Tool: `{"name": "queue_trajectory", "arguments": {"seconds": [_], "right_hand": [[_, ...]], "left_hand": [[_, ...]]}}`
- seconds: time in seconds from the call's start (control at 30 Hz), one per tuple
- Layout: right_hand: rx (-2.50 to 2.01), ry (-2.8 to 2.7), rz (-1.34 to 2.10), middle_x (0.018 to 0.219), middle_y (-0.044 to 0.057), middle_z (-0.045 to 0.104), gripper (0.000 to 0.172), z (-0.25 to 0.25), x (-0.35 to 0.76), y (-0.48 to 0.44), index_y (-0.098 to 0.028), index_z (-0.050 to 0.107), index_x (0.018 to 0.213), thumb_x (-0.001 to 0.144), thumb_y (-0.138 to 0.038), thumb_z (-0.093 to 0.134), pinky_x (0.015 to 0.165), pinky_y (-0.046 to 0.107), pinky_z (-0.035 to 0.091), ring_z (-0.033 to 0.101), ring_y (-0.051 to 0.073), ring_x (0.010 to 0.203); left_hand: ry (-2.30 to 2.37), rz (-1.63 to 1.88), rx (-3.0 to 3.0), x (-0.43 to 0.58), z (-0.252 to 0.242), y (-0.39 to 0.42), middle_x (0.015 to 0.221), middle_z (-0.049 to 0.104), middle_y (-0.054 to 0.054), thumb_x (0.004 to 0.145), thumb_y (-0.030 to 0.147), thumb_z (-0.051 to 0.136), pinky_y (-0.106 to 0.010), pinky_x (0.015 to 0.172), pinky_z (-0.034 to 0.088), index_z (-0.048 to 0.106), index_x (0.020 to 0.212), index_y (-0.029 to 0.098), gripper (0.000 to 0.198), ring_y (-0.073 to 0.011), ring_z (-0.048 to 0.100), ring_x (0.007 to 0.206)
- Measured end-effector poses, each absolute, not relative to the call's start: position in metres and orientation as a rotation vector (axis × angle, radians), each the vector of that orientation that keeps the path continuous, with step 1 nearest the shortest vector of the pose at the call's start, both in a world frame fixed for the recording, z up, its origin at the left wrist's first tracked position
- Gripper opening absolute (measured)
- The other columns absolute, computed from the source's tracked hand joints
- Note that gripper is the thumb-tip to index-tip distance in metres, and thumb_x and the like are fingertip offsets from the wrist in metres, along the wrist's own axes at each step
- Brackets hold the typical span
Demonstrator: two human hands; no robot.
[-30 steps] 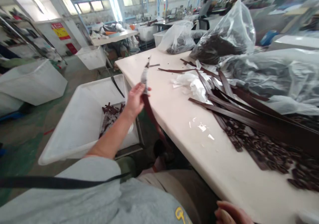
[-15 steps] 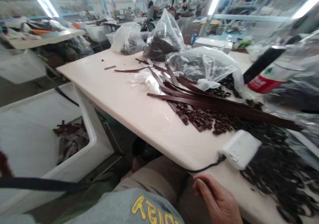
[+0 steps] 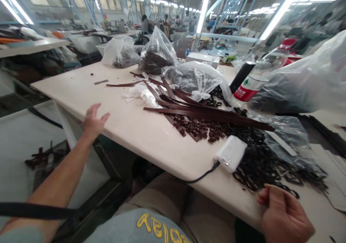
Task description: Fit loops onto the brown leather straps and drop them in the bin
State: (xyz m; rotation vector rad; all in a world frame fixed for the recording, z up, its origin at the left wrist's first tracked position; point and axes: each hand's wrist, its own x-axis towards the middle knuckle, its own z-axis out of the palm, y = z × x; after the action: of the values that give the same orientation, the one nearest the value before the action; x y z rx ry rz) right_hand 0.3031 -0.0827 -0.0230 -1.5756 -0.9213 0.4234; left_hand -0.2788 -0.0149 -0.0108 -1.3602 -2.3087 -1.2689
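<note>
My left hand (image 3: 95, 121) is over the near left edge of the table (image 3: 127, 122), its fingers spread and nothing in them. At the table's front right edge, my right hand (image 3: 285, 214) has its fingers curled and pressed together; what they hold, if anything, is hidden. Just beyond it lies a heap of black loops (image 3: 252, 160). A white box-shaped device (image 3: 231, 153) with a black cable sits beside that heap. Long dark brown strips (image 3: 205, 114) lie across a pile of small brown loops (image 3: 191, 127) in the middle of the table.
To the left stands a white bin (image 3: 16, 131) with brown scraps (image 3: 50, 162) inside. Clear plastic bags (image 3: 158, 52) of dark pieces stand along the back. A bottle with a red label (image 3: 250, 88) is at the right, near a large plastic bag (image 3: 300, 77).
My left hand has come in over the table edge from the left, fingers spread. My right hand has moved right, towards the black loops. The view has turned to the right.
</note>
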Motion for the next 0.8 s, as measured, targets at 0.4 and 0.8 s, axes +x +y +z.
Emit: {"name": "queue_trajectory", "arguments": {"seconds": [0.4,0.8], "right_hand": [[-1.709,-1.346,0.33,0.064,0.001,0.064,0.046,-0.038,0.313,-0.081,-0.017,0.068,0.086,0.089,-0.06,0.056,0.06,0.024,0.046,0.06,0.015,0.056],[-1.722,-1.436,0.261,0.065,0.003,0.069,0.05,-0.038,0.313,-0.087,-0.017,0.069,0.092,0.092,-0.064,0.051,0.058,0.026,0.049,0.065,0.019,0.056]], "left_hand": [[-1.451,-1.133,-3.106,0.059,0.008,0.045,0.147,0.047,-0.019,0.082,0.04,0.078,-0.042,0.115,0.034,0.046,0.144,0.016,0.075,-0.03,0.043,0.137],[-1.535,-0.619,-3.136,0.165,-0.005,0.026,0.156,0.03,-0.023,0.071,0.043,0.076,-0.059,0.101,0.042,0.03,0.153,0.018,0.097,-0.0462,0.042,0.13]]}}
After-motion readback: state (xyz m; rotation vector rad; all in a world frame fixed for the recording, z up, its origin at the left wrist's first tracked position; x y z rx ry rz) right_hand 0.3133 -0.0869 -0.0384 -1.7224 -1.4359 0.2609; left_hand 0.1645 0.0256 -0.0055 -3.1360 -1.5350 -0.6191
